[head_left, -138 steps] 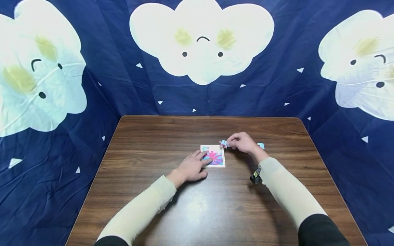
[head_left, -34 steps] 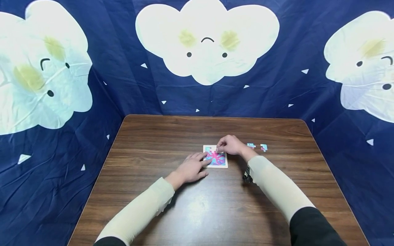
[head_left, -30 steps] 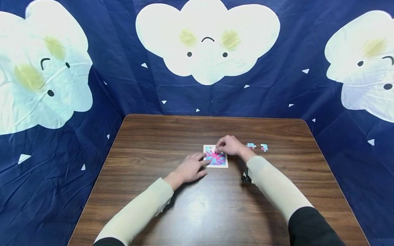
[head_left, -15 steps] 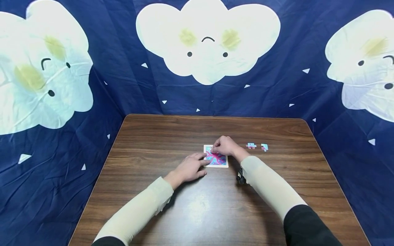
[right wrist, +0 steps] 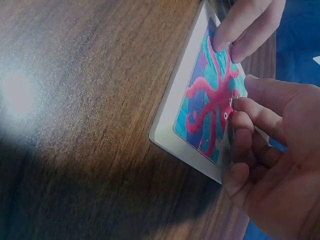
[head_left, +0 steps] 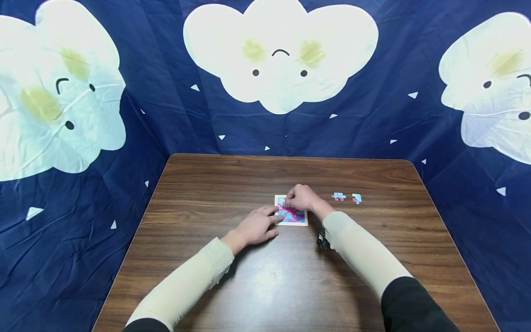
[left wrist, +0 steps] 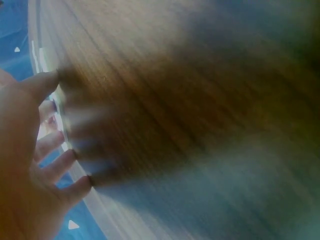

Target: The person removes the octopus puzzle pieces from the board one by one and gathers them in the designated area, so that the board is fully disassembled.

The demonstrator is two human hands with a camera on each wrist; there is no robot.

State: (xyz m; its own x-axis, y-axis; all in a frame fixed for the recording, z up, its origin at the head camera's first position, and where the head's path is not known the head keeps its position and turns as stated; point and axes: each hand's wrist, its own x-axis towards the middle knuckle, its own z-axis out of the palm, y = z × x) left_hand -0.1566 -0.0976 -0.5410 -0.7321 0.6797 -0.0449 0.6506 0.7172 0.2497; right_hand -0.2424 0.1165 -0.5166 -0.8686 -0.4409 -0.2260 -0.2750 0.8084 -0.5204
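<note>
A square octopus jigsaw puzzle in a white frame (head_left: 293, 224) lies on the table. My left hand (head_left: 255, 226) rests at its left side, fingers spread and fairly straight, with fingertips on the picture. Over the puzzle's upper part, my right hand (head_left: 303, 197) has thumb and fingers drawn together. In the right wrist view it pinches a puzzle piece (right wrist: 228, 111) at the octopus's eyes, close against the picture; the fingers partly hide the piece. The left wrist view shows the left hand (left wrist: 30, 165) low over the tabletop, and the puzzle mostly hidden behind it.
Two loose jigsaw pieces, one (head_left: 338, 196) nearer the puzzle and another (head_left: 356, 198) farther right, lie on the wooden table (head_left: 199, 184). Blue cloth with white clouds (head_left: 271, 55) hangs around the back and sides, right behind the table's far edge.
My right hand has carried a puzzle piece from beside the frame's upper right corner onto the puzzle, then shifted slightly left. Both loose pieces now show fully. The left hand stays nearly still.
</note>
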